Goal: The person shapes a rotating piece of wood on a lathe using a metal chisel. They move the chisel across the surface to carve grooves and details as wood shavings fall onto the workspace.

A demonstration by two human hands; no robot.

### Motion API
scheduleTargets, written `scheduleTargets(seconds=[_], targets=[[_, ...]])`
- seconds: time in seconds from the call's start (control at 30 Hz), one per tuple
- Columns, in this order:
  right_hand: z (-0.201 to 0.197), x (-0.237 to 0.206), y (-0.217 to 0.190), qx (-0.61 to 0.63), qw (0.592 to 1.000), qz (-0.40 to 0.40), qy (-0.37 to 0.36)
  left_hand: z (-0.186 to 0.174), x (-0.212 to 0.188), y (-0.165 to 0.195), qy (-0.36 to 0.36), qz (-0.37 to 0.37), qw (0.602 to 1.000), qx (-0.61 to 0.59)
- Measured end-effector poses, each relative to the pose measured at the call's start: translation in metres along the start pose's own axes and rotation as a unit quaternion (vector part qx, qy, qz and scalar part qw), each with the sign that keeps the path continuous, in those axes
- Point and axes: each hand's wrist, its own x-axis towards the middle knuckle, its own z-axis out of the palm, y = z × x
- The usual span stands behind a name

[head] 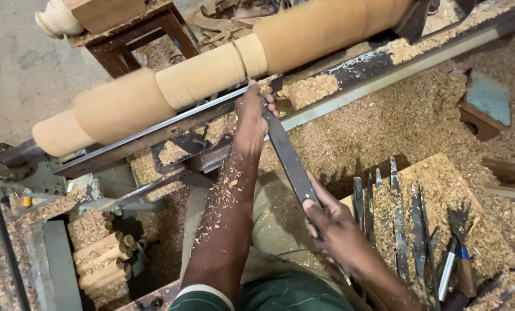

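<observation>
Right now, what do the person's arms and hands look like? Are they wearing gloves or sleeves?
No gloves: both the left hand and the right hand are bare. The forearms are bare too, and the left forearm is sprinkled with pale wood shavings. At the bottom edge, a short dark green sleeve with a white band at its cuff shows. No watch or rings can be seen.

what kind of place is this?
Most likely a woodturning workshop. A long wooden piece sits on a lathe, both hands, left hand and right hand, hold a chisel against it, and sawdust covers everything, with spare chisels nearby.
</observation>
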Motion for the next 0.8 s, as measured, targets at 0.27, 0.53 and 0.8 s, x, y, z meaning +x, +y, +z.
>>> scheduleTargets(seconds=[0.27, 0.53, 0.8], targets=[[-0.062, 0.378, 0.061, -0.024, 0.998, -0.055, -0.010, -0.032, 0.341, -0.064, 0.012, 0.003, 0.999, 0.030], [-0.156, 0.584, 0.184, 0.018, 1.000, -0.001, 0.004, -0.073, 0.534, -0.224, 0.046, -0.010, 0.997, 0.058], [-0.174, 0.698, 0.207, 0.015, 1.000, -0.010, 0.009, -0.097, 0.653, -0.264, 0.032, -0.013, 0.998, 0.046]])
